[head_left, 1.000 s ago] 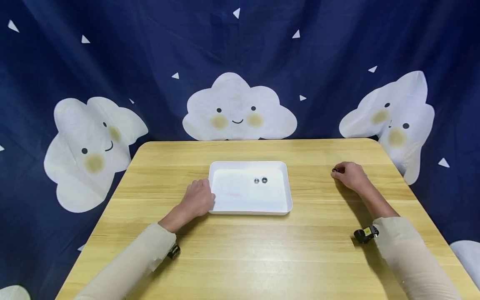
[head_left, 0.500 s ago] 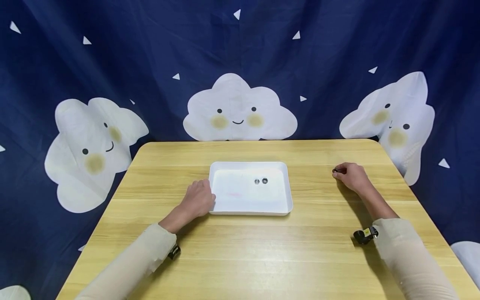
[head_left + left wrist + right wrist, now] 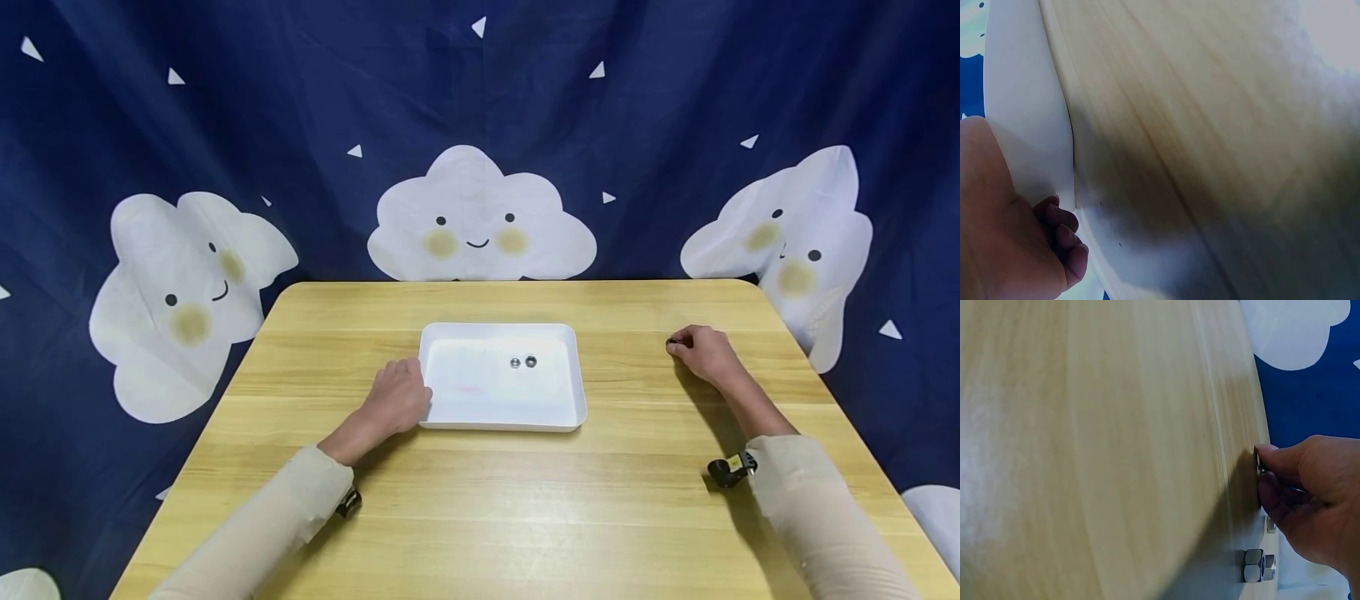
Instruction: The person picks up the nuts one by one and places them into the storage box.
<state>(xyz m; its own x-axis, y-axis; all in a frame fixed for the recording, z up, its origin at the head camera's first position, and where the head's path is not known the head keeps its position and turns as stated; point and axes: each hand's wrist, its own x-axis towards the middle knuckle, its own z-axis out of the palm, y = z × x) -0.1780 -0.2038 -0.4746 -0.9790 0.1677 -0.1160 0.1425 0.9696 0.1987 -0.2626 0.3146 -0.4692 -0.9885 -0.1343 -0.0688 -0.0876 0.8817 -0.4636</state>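
In the head view a white tray (image 3: pixel 465 408) stands on the table. Two metal nuts lie in it side by side, a silver nut (image 3: pixel 515 363) and a darker nut (image 3: pixel 531 362). My left hand (image 3: pixel 397 396) grips the tray's left side near the front corner, its fingers curled in the left wrist view. At the right of the table my right hand (image 3: pixel 705 350) pinches a small dark nut (image 3: pixel 671 342) between thumb and fingertips, close over the wood. Several other nuts (image 3: pixel 1253 565) stand beneath that hand in the right wrist view, hidden from the head view.
The wooden table (image 3: pixel 480 500) reaches back to a dark blue curtain (image 3: pixel 315 100) printed with white clouds. A black wrist camera (image 3: pixel 729 471) sits by the right sleeve, close above the tabletop.
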